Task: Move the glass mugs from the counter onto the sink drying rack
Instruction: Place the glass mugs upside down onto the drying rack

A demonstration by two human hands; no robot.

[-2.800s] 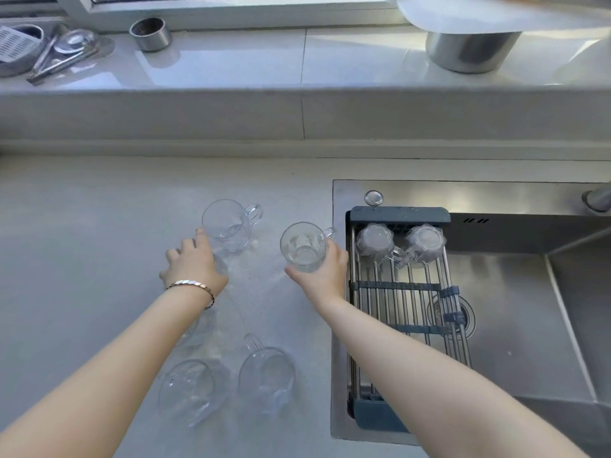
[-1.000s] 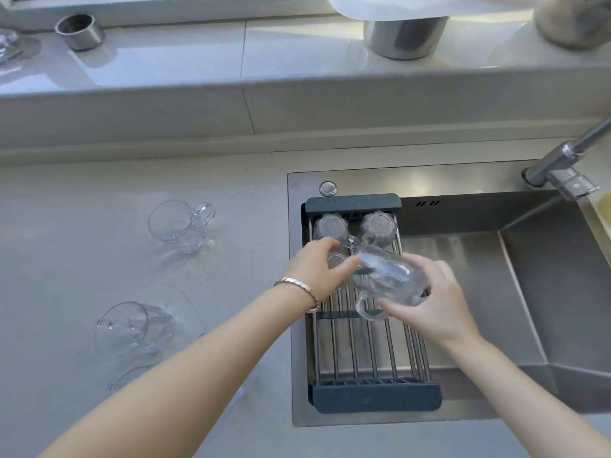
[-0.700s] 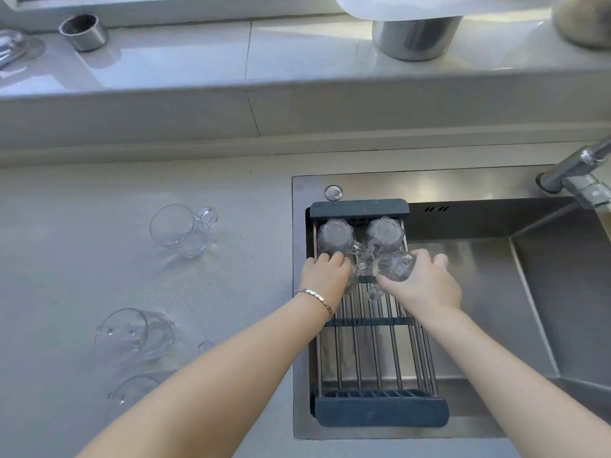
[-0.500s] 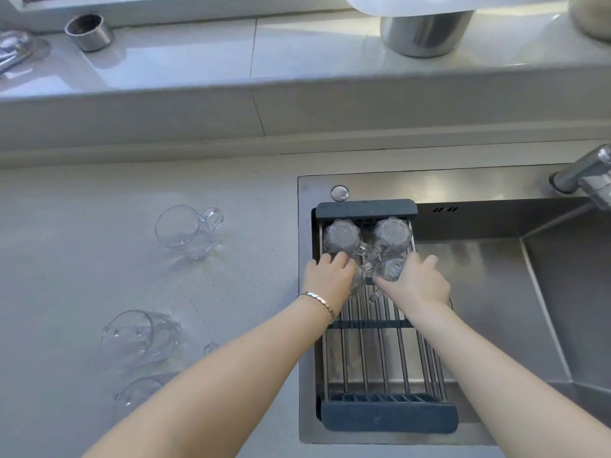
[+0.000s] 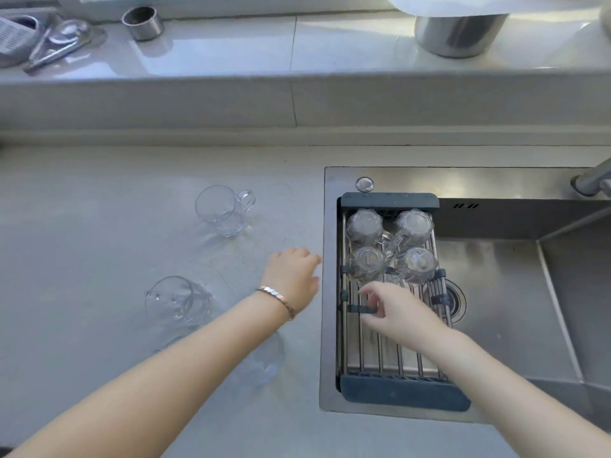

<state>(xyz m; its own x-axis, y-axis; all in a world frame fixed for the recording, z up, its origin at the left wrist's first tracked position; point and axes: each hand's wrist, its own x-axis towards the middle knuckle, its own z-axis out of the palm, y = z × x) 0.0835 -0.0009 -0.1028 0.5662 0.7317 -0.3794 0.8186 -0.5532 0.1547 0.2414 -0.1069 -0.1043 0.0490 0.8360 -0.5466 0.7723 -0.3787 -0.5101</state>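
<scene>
Several glass mugs stand upside down at the far end of the drying rack (image 5: pixel 390 358) over the sink; the two nearest are at left (image 5: pixel 366 262) and right (image 5: pixel 416 264). On the counter one mug (image 5: pixel 221 210) lies on its side, another (image 5: pixel 178 300) lies nearer me, and a third (image 5: pixel 261 358) is partly hidden under my left forearm. My left hand (image 5: pixel 292 276) hovers over the counter by the sink's edge, fingers apart, holding nothing. My right hand (image 5: pixel 393 309) is above the rack just short of the mugs, fingers loose and holding nothing.
The steel sink basin (image 5: pixel 496 292) lies to the right, with a faucet (image 5: pixel 591 180) at its far corner. On the raised window ledge stand a small metal cup (image 5: pixel 142 23), utensils (image 5: pixel 56 41) and a large steel pot (image 5: pixel 459 34).
Both hands carried a mug each from the counter and set them upside down on the rack. They have let go; the left hand has drawn back over the counter, the right toward me.
</scene>
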